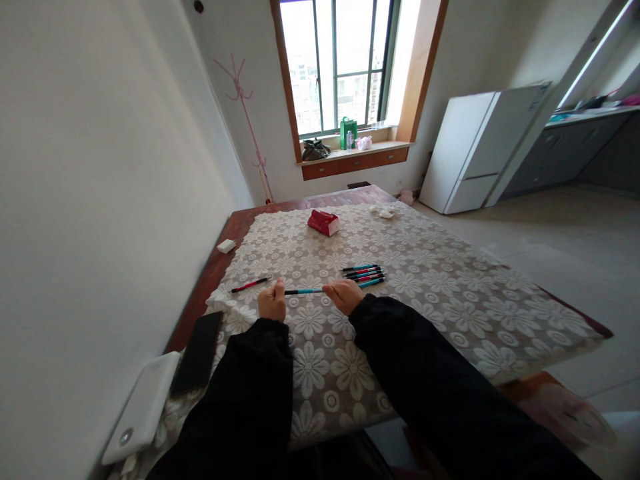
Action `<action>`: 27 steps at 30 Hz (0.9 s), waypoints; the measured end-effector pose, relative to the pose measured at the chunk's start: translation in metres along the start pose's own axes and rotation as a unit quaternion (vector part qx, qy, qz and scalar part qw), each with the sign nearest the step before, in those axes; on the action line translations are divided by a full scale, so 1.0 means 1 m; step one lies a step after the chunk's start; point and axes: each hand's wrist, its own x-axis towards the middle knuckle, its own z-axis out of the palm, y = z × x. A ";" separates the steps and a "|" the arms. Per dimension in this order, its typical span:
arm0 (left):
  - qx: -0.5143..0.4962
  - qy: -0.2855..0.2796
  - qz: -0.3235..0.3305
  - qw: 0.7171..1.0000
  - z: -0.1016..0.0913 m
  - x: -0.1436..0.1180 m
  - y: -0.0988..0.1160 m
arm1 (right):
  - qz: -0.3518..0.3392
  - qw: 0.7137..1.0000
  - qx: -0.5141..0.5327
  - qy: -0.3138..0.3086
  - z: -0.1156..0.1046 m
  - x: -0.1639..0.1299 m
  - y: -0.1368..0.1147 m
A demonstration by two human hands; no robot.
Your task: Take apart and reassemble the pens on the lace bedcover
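Observation:
A blue and black pen [304, 291] is held level above the tablecloth, stretched between my two hands. My left hand [273, 302] is closed around its black end. Fingers of my right hand [343, 295] pinch its other end, so that tip is hidden. Just beyond my left hand lies a red and black pen [249, 285] by itself. Past my right hand, several blue, red and black pens [364, 273] lie side by side in a group, partly covered by that hand.
The table wears a flowered tablecloth [310, 363]. Farther back sit a red tissue pack [323, 223] and crumpled white tissues [384, 212]. Along the left edge are a small white box [227, 246], a black phone-like slab [199, 353] and a white device [143, 408]. A wall [100, 167] borders the left.

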 end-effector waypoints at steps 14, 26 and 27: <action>-0.009 0.001 -0.001 1.000 0.000 0.000 0.000 | 0.012 0.999 0.003 -0.033 -0.001 0.000 -0.002; -0.036 -0.021 -0.008 0.999 0.003 0.000 -0.004 | 0.004 0.999 0.036 -0.016 -0.003 0.000 -0.001; -0.035 -0.024 -0.006 0.999 0.003 0.000 -0.004 | -0.001 0.999 0.046 -0.004 -0.003 0.000 -0.001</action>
